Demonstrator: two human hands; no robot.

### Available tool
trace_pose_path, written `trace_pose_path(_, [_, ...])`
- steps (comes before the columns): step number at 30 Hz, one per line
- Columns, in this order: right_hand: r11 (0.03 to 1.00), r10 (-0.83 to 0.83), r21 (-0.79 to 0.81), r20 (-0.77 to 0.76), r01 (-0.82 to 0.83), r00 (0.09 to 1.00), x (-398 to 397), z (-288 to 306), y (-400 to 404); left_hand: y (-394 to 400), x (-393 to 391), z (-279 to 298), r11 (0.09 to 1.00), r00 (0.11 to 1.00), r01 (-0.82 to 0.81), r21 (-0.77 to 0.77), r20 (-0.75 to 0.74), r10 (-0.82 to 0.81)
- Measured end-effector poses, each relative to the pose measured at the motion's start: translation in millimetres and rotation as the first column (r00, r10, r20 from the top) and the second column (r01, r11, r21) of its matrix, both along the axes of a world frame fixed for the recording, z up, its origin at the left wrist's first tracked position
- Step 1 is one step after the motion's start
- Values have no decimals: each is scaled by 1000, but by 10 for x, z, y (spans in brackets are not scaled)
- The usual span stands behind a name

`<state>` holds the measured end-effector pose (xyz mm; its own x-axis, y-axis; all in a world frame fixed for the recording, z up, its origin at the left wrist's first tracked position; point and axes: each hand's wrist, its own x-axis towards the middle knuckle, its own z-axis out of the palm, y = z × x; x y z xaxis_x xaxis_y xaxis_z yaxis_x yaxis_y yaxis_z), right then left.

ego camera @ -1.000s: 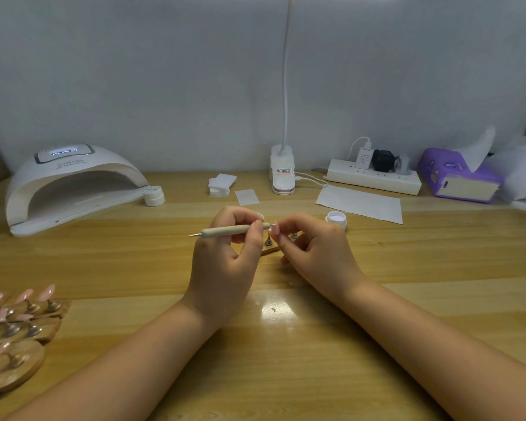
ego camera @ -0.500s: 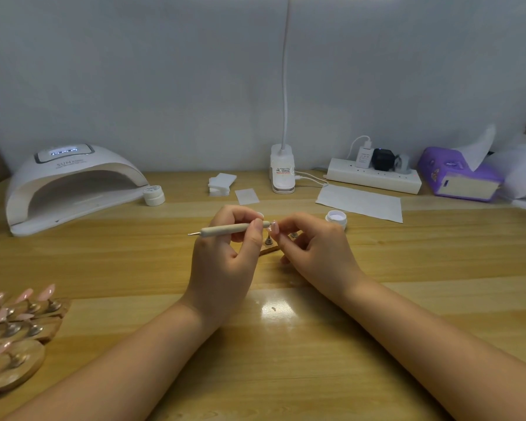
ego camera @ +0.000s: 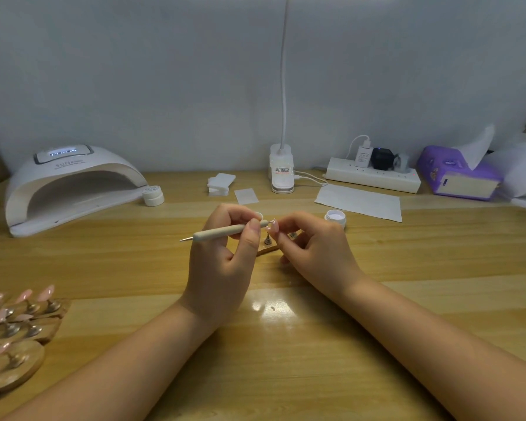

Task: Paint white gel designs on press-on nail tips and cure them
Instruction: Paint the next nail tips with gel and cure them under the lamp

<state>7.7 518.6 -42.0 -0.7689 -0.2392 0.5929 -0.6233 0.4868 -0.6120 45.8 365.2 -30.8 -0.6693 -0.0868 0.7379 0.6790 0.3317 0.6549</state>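
- While the left hand (ego camera: 222, 268) pinches a slim cream dotting pen (ego camera: 222, 231) between thumb and curled fingers, the pen's long axis lies almost level, its working tip pointing right.
- That tip meets a small pink press-on nail tip (ego camera: 272, 226), which sits just right of the left hand's grip and between the two hands.
- The right hand (ego camera: 315, 250) has its fingers curled around the nail tip's holder, pinching it steady; how far the fingers close on it is partly hidden.
- Both hands hover over a small wooden stand (ego camera: 268, 249) on the wooden table (ego camera: 286, 360).
- An open white gel pot (ego camera: 335, 216) lies just beyond the right hand, and the white arched curing lamp (ego camera: 67, 183) stands well apart to the left.
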Motion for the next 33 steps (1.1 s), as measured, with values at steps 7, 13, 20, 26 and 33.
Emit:
trace_pose_path(7, [1000, -2, -7, 9, 2, 1000, 12, 11, -3, 3, -12, -18, 999, 999, 7, -37, 33, -6])
trace_pose_path(13, [1000, -4, -14, 14, 4, 1000, 20, 17, -10, 0, -13, -25, 999, 999, -4, -41, 45, 6])
trace_pose_path(20, [1000, -2, -9, 10, 2, 1000, 14, 10, -6, 3, -14, -18, 999, 999, -11, -50, 48, 14])
trace_pose_path(26, [1000, -5, -4, -1, 5, 1000, 16, 13, -7, 0, -12, -24, 999, 999, -12, -51, 50, 14])
trace_pose_path(33, [1000, -10, -1, -5, 10, 1000, 6, 5, -1, 2, -15, -29, 999, 998, -3, -46, 58, 5])
